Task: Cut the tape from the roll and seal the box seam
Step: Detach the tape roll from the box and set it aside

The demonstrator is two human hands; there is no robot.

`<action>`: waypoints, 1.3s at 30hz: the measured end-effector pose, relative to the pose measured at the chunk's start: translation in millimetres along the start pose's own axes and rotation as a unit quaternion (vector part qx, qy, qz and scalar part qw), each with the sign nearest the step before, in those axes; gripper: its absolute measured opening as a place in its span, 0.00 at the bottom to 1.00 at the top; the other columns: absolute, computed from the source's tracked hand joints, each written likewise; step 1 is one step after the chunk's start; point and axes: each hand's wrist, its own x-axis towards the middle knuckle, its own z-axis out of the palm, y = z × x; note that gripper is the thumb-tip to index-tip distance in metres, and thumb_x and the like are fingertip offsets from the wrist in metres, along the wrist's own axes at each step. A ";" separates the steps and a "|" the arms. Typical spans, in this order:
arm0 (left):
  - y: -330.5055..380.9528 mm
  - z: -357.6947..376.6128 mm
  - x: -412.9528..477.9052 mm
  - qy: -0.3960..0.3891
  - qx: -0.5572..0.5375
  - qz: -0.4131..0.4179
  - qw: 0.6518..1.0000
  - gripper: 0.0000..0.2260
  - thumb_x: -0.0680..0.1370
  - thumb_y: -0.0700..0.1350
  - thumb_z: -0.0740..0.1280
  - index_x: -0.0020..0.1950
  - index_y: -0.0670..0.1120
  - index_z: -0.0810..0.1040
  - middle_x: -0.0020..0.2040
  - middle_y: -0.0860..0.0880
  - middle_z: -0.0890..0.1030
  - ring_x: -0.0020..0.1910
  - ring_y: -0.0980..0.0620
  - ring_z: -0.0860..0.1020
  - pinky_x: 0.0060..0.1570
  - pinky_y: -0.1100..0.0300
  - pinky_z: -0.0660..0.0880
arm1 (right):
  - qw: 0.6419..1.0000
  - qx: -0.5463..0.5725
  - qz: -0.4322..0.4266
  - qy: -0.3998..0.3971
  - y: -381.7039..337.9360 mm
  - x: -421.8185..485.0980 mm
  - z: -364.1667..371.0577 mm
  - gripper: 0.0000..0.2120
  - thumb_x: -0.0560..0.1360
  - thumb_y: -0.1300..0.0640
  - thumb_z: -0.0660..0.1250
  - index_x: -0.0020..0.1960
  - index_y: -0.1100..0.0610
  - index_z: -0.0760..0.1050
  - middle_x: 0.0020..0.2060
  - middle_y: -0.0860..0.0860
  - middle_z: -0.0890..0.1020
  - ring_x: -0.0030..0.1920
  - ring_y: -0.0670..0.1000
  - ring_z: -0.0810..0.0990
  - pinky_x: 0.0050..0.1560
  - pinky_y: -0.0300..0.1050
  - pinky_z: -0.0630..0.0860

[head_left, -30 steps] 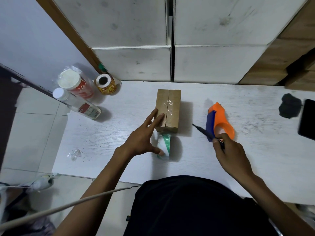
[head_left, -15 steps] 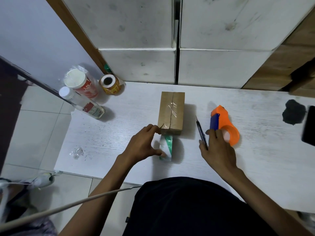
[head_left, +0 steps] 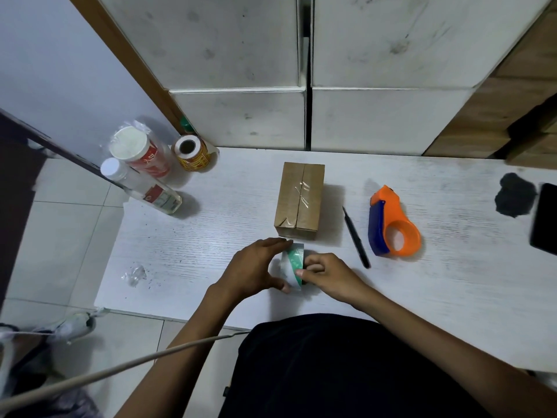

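A small brown cardboard box (head_left: 301, 200) stands mid-table, with clear tape along its top seam. Just in front of it stands a clear tape roll with a green core (head_left: 294, 265), on edge. My left hand (head_left: 256, 271) cups the roll from the left side. My right hand (head_left: 327, 274) grips it from the right, fingers curled on its edge. A thin black cutter (head_left: 355, 236) lies on the table right of the box, with no hand on it.
An orange and blue tape dispenser (head_left: 391, 224) lies right of the cutter. Bottles and a yellow roll (head_left: 191, 153) crowd the table's back left corner. A black lump (head_left: 514, 199) and a dark phone (head_left: 545, 218) sit at the far right. A crumpled plastic scrap (head_left: 134, 274) lies at the left edge.
My right hand has put the black cutter down beside the box and moved left onto the tape roll. My left hand has come off the box and now cups the roll.
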 end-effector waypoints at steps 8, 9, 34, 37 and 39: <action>9.2 4.6 -17.8 0.141 -0.032 0.068 0.987 0.38 0.63 0.58 0.81 0.71 0.54 0.76 0.68 0.54 0.78 0.64 0.51 0.76 0.55 0.50 0.79 | 0.997 0.047 -0.058 0.005 -11.5 -14.1 -7.6 0.05 0.78 0.56 0.67 0.50 0.56 0.78 0.45 0.50 0.83 0.51 0.50 0.84 0.54 0.42 0.78; 12.3 2.3 -19.9 0.154 -0.043 0.076 0.984 0.37 0.63 0.58 0.81 0.70 0.53 0.76 0.67 0.53 0.79 0.63 0.51 0.77 0.56 0.51 0.79 | 0.997 0.050 -0.065 0.011 -14.7 -18.3 -9.2 0.05 0.78 0.56 0.66 0.50 0.56 0.78 0.45 0.51 0.83 0.51 0.51 0.84 0.53 0.40 0.77; 72.1 -8.0 -41.4 0.269 -0.165 0.077 0.946 0.01 0.77 0.40 0.72 0.47 0.44 0.83 0.44 0.51 0.83 0.42 0.54 0.81 0.43 0.55 0.80 | 0.993 0.071 -0.096 0.013 -32.8 -75.1 -23.3 0.07 0.77 0.58 0.68 0.47 0.62 0.75 0.37 0.53 0.78 0.38 0.45 0.79 0.45 0.42 0.75; 74.8 8.2 -43.9 0.268 -0.154 0.078 0.948 0.04 0.77 0.35 0.69 0.50 0.42 0.78 0.47 0.47 0.81 0.41 0.50 0.81 0.41 0.54 0.80 | 0.997 0.035 -0.063 -0.032 -29.9 -73.6 -28.9 0.10 0.77 0.54 0.68 0.47 0.62 0.79 0.40 0.54 0.83 0.42 0.46 0.84 0.50 0.41 0.78; 74.8 17.4 -46.1 0.260 -0.132 0.083 0.953 0.10 0.74 0.29 0.69 0.50 0.42 0.77 0.49 0.47 0.80 0.44 0.55 0.80 0.46 0.66 0.78 | 0.999 -0.014 -0.040 -0.008 -24.7 -69.5 -32.7 0.14 0.77 0.49 0.66 0.43 0.59 0.82 0.37 0.50 0.86 0.42 0.47 0.85 0.51 0.47 0.80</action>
